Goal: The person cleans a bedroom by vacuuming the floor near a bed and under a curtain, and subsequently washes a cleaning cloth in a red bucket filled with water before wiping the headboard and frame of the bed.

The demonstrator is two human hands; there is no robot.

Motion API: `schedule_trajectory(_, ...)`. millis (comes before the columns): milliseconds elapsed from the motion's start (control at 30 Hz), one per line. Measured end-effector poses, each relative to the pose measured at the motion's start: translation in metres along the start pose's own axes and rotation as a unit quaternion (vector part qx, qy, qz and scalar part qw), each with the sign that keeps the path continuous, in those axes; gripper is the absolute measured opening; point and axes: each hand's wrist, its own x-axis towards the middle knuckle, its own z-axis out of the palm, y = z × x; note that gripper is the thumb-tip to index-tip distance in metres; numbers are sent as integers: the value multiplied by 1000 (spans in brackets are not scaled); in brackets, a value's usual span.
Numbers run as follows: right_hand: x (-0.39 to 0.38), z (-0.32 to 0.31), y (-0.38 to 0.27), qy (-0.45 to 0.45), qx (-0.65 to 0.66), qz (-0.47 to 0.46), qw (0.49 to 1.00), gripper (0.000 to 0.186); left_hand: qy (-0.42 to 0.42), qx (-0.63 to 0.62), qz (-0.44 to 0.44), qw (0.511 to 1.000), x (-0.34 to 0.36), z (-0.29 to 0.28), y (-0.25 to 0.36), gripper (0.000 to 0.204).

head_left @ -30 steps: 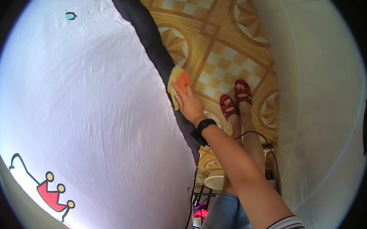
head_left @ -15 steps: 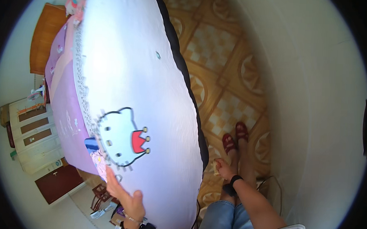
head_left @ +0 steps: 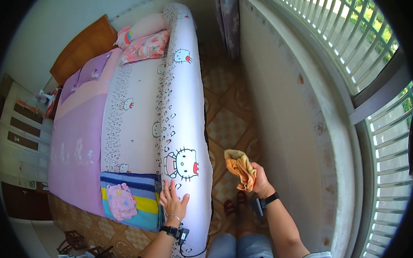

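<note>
Your right hand (head_left: 261, 181) holds the yellow-orange cloth (head_left: 239, 169), its grip closed around the bunched right side while the loose folds spread out to the left. The cloth hangs above the patterned floor (head_left: 223, 118), in the gap between the white padded rail (head_left: 187, 123) on the left and the pale wall (head_left: 281, 109) on the right, apart from both. Your left hand (head_left: 174, 201) is at the near part of the rail, palm down, its grip spread with nothing pinched in it; the fingers point to the far side, just short of a large cartoon cat print (head_left: 183, 164). How firmly it presses, you cannot tell from here.

Just left of that hand lies a folded striped cover (head_left: 144, 203), with a pink garment (head_left: 121, 202) on top. Farther left a purple sheet (head_left: 76, 146) covers the bed's other part, beneath purple pillows (head_left: 95, 69) and a wooden headboard (head_left: 83, 47) at the far end. A floral pillow (head_left: 146, 45) lies at the far end too, beside the rail. You wear black bands on both wrists, and red sandals (head_left: 230, 207) on your feet, below the cloth. Window bars (head_left: 390, 151) line the right side.
</note>
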Motion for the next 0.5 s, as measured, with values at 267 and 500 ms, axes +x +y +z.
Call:
schedule_trajectory(267,-91,94,-26,-142,115,-59,981,49,59,13,18,998,-8,7,1,78)
schedule_trajectory(500,-114,78,-27,-126,108,-94,982,73,40,-8,2,999,-11,4,9,79)
